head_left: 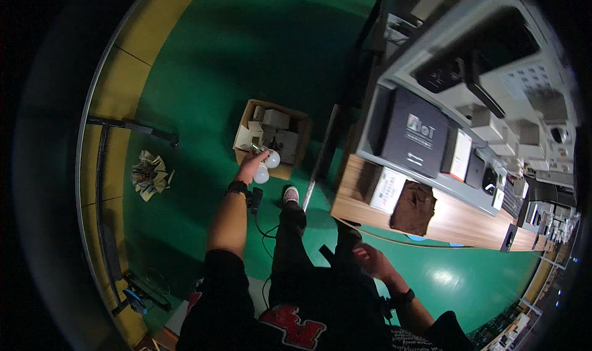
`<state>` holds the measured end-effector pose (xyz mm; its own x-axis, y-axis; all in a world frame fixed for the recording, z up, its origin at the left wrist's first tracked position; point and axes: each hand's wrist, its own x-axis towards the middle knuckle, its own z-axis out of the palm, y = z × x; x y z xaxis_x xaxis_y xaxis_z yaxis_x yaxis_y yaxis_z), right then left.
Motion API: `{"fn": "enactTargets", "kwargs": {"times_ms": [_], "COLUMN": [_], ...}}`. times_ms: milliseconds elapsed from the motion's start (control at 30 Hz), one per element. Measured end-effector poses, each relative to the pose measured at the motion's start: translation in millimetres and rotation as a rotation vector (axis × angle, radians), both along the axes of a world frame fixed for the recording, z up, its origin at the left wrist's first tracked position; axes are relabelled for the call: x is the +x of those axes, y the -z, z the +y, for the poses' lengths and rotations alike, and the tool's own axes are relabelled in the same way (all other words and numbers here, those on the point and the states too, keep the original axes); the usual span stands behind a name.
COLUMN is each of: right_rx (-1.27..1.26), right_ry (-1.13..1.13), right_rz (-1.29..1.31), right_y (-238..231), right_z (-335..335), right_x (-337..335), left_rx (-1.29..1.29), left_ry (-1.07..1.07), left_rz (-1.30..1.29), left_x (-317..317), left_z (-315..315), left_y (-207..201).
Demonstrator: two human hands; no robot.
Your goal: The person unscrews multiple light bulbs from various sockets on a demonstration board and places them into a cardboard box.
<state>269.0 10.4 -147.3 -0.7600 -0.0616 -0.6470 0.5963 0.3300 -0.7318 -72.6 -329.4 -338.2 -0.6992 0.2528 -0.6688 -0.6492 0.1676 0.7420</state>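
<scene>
Two white light bulbs (261, 174) with rounded globes are in my left hand (248, 168), whose fingers are closed around them. That hand reaches over the near left edge of an open cardboard box (300, 160) on the floor. White and grey small boxes (276, 118) fill much of it, along with some darker pieces too small to make out. My right hand (374, 262) hangs low in front of my body, beside my thigh and away from the table. Its fingers look curled but are blurred, and whether they hold anything does not show.
On the right stands a wooden table (349, 204) with a grey tray holding a black box (414, 131), a brown cloth (413, 208) and small cartons. Crumpled paper (150, 175) lies on the green floor at left. A black adapter (256, 197) with a cable is near my foot.
</scene>
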Motion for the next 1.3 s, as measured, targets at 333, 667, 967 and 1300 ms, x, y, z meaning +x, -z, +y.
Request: {"fn": "enactTargets", "kwargs": {"times_ms": [333,667,967,1300], "right_rx": [-0.055,-0.304,-0.050,0.656], "right_ry": [-0.015,0.353,0.249,0.294], "right_rz": [-0.251,-0.276,-0.233,0.033], "right_y": [56,140,363,584], "right_z": [-109,-170,-179,-153], "right_x": [-90,-119,-117,-230], "left_rx": [0.270,0.378,0.011,-0.009], "left_ry": [0.299,0.537,0.121,0.312], "left_rz": [-0.201,-0.335,-0.298,-0.276], "left_x": [45,123,66,-12], "left_z": [19,-2,-54,-74], "left_y": [39,14,35,240]}}
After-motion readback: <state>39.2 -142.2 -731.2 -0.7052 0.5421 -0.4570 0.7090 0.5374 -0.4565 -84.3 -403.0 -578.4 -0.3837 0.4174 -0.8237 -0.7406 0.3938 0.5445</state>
